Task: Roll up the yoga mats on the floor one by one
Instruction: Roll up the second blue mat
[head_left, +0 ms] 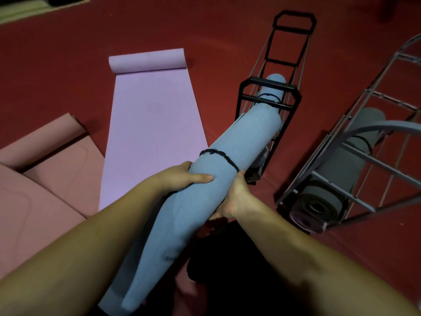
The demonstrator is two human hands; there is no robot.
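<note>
A rolled blue yoga mat [205,190] with a black band [219,156] around it is held in the air, its far end pointing at the black wire rack [293,90]. My left hand [182,176] grips the roll from the left, thumb laid across its top. My right hand [234,197] grips it from the right and underneath. A lilac mat [150,124] lies flat on the floor, its far end curled into a small roll. Pink mats [45,179] lie at the left.
Another blue roll [272,90] stands inside the black rack. A grey rack [355,156] at the right holds a grey rolled mat [341,169] and a purple-edged one. The floor is dark red carpet [205,42]. My dark-clothed legs are below the roll.
</note>
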